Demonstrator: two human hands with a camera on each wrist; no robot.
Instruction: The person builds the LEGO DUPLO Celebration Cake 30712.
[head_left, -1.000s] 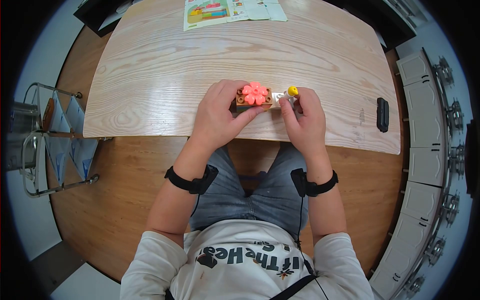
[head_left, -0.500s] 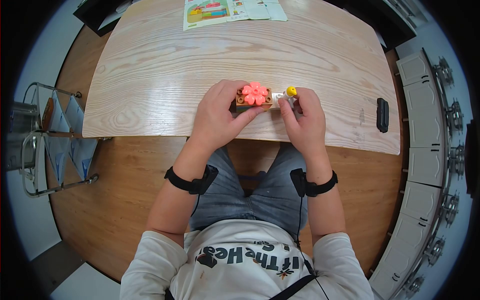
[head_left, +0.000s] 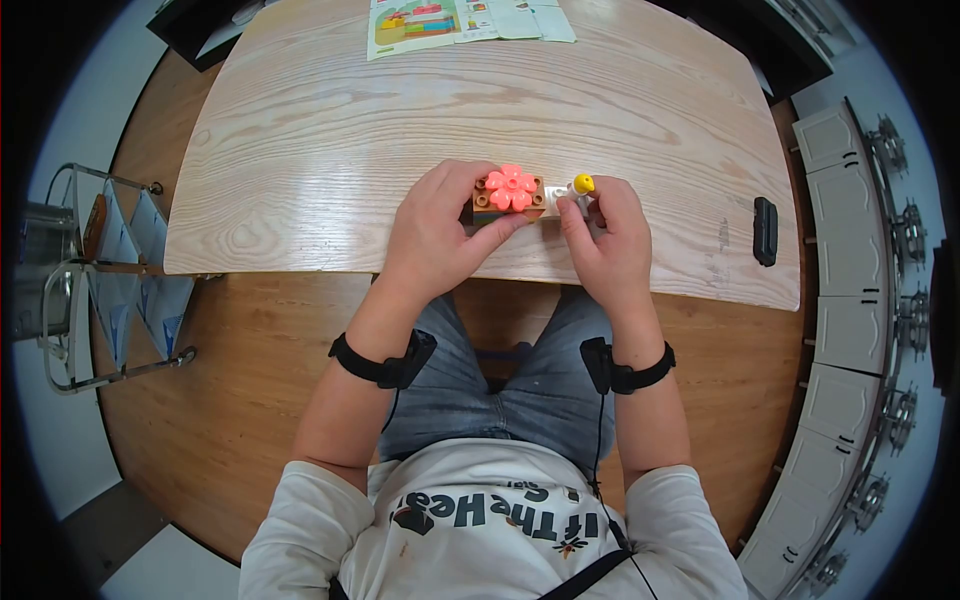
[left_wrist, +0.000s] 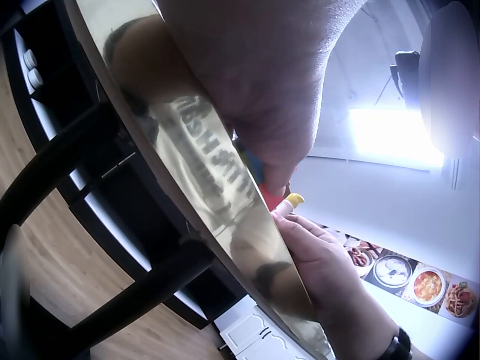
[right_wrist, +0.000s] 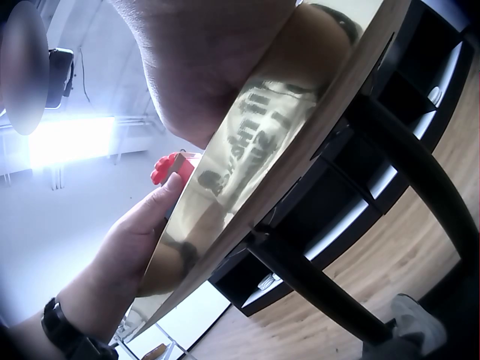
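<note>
In the head view a coral-pink flower piece (head_left: 511,188) sits on top of a brown toy building brick (head_left: 481,207) near the table's front edge. My left hand (head_left: 432,222) grips this brick from the left, thumb along its near side and fingers behind. Against the brick's right side is a white toy brick (head_left: 553,203). At its right end stands a small white piece with a rounded yellow top (head_left: 584,184). My right hand (head_left: 612,235) pinches that end between thumb and curled fingers. Blue shows below the left hand in the left wrist view; the hands hide the lower bricks.
An unfolded picture instruction sheet (head_left: 415,28) lies at the table's far edge. A black oblong object (head_left: 765,230) rests near the right edge. A metal trolley (head_left: 120,270) stands left of the table, and white cabinets (head_left: 840,260) line the right wall.
</note>
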